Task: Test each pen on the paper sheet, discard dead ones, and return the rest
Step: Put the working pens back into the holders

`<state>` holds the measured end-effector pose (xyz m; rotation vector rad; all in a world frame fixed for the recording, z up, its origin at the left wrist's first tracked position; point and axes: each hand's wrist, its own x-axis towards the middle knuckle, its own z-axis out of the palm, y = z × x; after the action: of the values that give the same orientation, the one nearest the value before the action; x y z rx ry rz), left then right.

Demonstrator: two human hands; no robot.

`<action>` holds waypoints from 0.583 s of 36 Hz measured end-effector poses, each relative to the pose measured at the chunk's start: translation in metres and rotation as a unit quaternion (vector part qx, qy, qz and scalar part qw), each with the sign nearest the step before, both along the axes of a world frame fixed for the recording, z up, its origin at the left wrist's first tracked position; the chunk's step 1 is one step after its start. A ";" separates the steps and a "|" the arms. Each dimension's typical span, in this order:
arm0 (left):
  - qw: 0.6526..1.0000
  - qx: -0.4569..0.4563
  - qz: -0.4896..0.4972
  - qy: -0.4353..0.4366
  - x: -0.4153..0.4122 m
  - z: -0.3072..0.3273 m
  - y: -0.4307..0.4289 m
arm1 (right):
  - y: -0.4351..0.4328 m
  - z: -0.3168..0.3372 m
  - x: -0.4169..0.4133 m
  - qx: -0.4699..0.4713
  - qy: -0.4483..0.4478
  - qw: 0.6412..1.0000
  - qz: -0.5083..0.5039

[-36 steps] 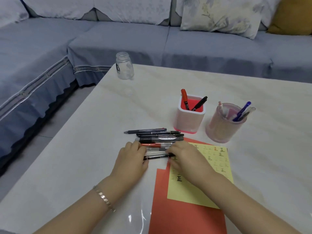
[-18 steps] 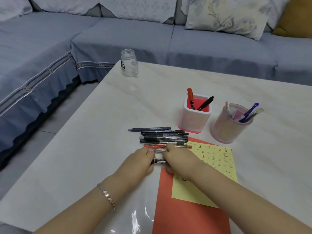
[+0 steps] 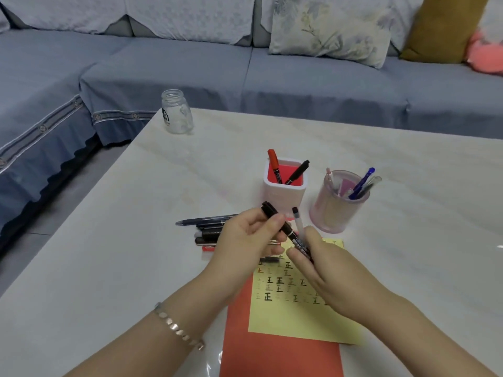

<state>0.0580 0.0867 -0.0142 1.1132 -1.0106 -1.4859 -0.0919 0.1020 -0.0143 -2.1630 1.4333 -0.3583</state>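
Above the yellow paper sheet (image 3: 294, 319), both hands are raised with pens. My left hand (image 3: 245, 238) pinches the upper cap end of a black marker (image 3: 288, 232). My right hand (image 3: 321, 265) grips that marker's lower end together with a clear white pen (image 3: 298, 224) that points upward. The sheet bears several written test marks and lies on a red sheet (image 3: 272, 357). A row of several pens (image 3: 209, 229) lies on the table, partly hidden behind my left hand.
A square pink-and-white pen holder (image 3: 284, 197) holds a red and a black marker. To its right a round translucent pink cup (image 3: 337, 208) holds several pens. A small glass jar (image 3: 177, 112) stands at the far table corner. A blue sofa lies beyond the table.
Both hands were down on the pen row. They have lifted off the table, taking up the black marker and the clear pen, held above the yellow sheet.
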 end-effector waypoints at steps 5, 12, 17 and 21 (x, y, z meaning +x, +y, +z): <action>0.990 -0.110 0.071 -0.056 -0.025 0.013 -0.005 | -0.001 0.005 -0.021 -0.059 -0.124 0.984 -0.114; 0.940 -0.278 0.148 -0.135 -0.041 0.035 -0.027 | -0.022 0.026 -0.052 -0.278 -0.219 0.907 -0.226; 0.922 -0.284 0.176 -0.197 -0.037 0.036 -0.064 | -0.032 0.035 -0.061 -0.299 -0.252 0.881 -0.267; 0.910 -0.224 0.123 -0.327 -0.030 0.017 -0.090 | -0.046 0.022 -0.062 -0.237 -0.202 0.901 -0.301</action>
<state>0.0280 -0.0033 0.0023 1.3571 -1.5074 -0.6147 -0.1534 0.0564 0.0081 -1.7457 1.8616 -1.4190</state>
